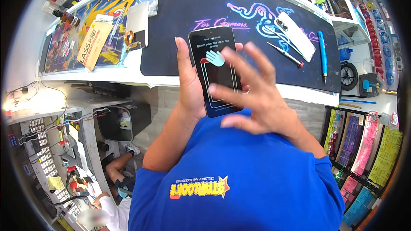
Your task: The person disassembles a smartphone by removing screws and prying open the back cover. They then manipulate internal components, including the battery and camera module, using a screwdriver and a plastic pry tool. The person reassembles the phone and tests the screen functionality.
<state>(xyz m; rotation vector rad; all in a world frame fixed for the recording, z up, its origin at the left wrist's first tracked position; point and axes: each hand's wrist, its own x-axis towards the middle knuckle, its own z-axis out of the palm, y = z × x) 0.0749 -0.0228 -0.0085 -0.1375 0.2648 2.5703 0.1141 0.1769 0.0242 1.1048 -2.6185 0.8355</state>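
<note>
A dark smartphone (pixel 218 87) with its screen lit lies upright in my left hand (pixel 190 81), held in front of my chest at the near edge of the table. The screen shows a hand icon and a red and white outline. My left thumb runs along its left side, and fingertips show at its right edge. Over the right part of the screen hovers my right hand (pixel 261 98), fingers spread and a little blurred, holding nothing. Whether a right fingertip touches the glass I cannot tell.
On the black desk mat (pixel 171 21) lie a white phone (pixel 295 36), a small screwdriver (pixel 284 54) and a blue pen-like tool (pixel 322 57). To the left are a paper packet (pixel 95 45) and a small bottle (pixel 66 17). A person (pixel 113 205) sits at the lower left.
</note>
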